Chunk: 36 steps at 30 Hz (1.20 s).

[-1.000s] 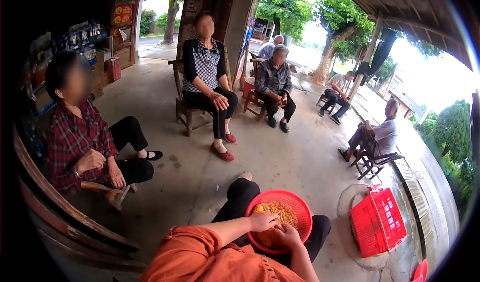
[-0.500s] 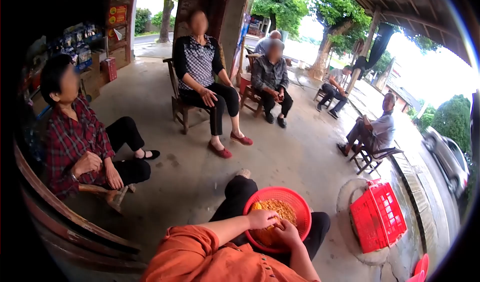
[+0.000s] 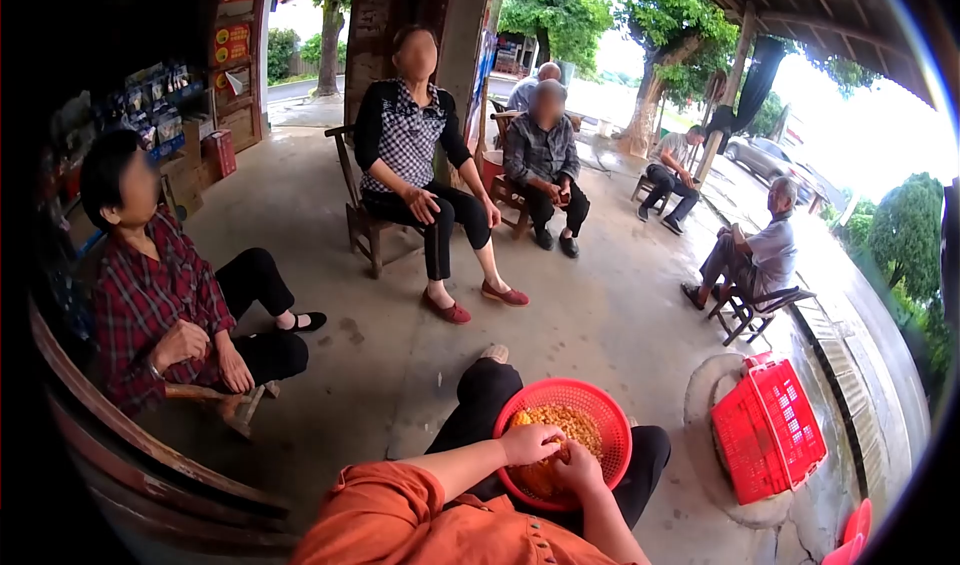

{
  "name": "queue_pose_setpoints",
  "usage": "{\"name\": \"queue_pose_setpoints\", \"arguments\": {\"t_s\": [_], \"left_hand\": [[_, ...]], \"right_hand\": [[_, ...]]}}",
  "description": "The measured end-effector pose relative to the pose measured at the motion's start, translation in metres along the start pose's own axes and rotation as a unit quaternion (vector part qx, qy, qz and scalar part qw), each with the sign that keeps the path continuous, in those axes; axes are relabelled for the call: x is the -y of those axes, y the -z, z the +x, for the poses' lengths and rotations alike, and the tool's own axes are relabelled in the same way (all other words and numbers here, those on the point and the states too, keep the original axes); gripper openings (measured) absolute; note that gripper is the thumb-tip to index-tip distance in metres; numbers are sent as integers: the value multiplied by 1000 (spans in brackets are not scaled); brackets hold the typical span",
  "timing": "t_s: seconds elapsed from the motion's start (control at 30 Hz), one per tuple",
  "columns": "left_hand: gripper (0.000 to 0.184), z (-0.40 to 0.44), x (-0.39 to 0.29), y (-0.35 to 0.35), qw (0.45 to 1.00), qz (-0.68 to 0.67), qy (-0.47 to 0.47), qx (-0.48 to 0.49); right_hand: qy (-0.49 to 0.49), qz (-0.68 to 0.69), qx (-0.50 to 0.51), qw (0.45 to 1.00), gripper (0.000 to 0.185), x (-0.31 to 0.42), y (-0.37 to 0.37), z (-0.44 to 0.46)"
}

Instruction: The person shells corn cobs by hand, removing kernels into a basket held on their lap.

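Note:
A red plastic basket point(image 3: 621, 435) rests on my lap between my legs, with loose yellow corn kernels point(image 3: 572, 422) inside. My left hand point(image 3: 532, 444) is closed above the kernels, its fingers meeting those of my right hand point(image 3: 580, 467). Between them shows a bit of a reddish-orange corn cob point(image 3: 563, 454), mostly hidden by the fingers. Orange-yellow ears or pieces of corn appear to lie under and beside my hands, but their shapes are too small to tell.
A red plastic crate point(image 3: 768, 430) stands on the concrete floor to the right. Several people sit on wooden chairs around me, the nearest a person in a plaid shirt point(image 3: 160, 295) at left. Part of a red plastic object point(image 3: 852, 537) shows at lower right. A car point(image 3: 765, 157) is on the road.
The view has shifted slightly. My hands stay together over the basket with small finger movements. The car has moved farther up the road. The person in the checked top has tilted their head back.

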<state>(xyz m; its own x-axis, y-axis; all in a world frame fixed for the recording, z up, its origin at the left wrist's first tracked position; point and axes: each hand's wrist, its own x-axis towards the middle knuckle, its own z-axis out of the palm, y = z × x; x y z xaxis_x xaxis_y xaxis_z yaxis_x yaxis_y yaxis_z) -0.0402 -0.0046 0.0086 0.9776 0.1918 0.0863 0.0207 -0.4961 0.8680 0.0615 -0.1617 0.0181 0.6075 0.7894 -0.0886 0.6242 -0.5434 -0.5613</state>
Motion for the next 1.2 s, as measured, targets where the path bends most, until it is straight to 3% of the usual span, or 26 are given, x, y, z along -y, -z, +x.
{"name": "queue_pose_setpoints", "arguments": {"t_s": [0.17,0.67,1.2], "left_hand": [[30,1,10,-5,1000,15,-21,-9],[30,0,3,-2,1000,24,-20,4],[30,4,17,-9,1000,13,-25,12]], "right_hand": [[23,42,-6,999,25,10,3,-4],[38,59,53,996,28,-5,4,1],[59,65,42,995,32,-8,5,-2]]}}
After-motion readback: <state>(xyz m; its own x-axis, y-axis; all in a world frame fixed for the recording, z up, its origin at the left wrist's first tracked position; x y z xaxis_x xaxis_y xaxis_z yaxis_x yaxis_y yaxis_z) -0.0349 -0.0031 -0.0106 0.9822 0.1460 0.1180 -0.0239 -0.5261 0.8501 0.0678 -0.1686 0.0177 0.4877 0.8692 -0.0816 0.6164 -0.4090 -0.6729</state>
